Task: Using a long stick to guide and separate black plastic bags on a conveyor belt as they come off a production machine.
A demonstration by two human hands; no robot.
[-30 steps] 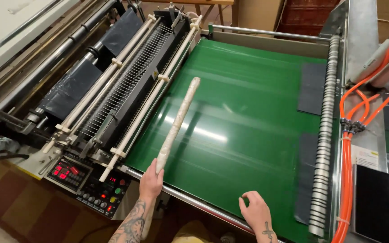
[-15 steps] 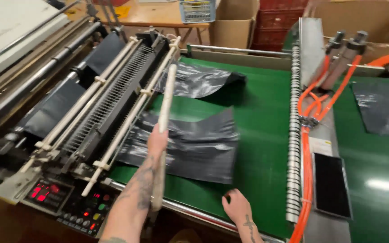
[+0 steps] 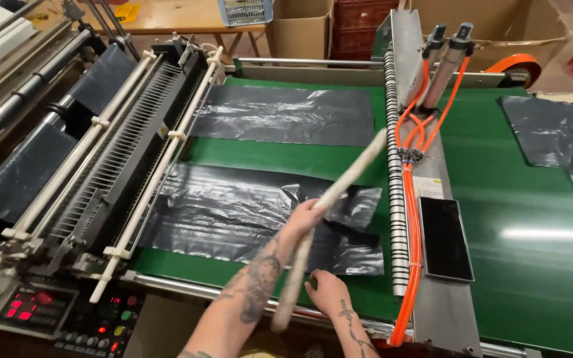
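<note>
We see a long pale rod [image 3: 329, 229] held aslant over the green belt [image 3: 286, 159]. Its far end points up and right toward the striped roller [image 3: 396, 199]; its near end hangs past the belt's near edge. The left hand [image 3: 303, 219] is wrapped fully around the rod near its middle, fingers closed on it. The right hand [image 3: 326, 292] lies flat, fingers spread, on the near edge of the near bag [image 3: 233, 212]; it grips nothing.

The near bag is a black plastic sheet, wrinkled and partly folded at its right end, lying flat on the belt under the rod. A second black bag [image 3: 286, 114] lies flat and smoother on the belt farther away, apart from the first. More black bags [image 3: 555, 132] lie on the green surface at far right.

Right of the striped roller, orange hoses [image 3: 411, 225] run along a metal rail [image 3: 442, 311], on which a flat black panel [image 3: 444, 237] sits. Left of the belt we see the feed unit [image 3: 127, 146] with white bars and a row of thin fingers. A control panel [image 3: 54, 315] with red lit displays sits at near left.

Containers stand at the far side: a cardboard box [image 3: 298, 26], open, contents not visible; a blue basket [image 3: 247, 10] on a wooden table [image 3: 180, 16], contents unclear; and red crates [image 3: 359, 23].
</note>
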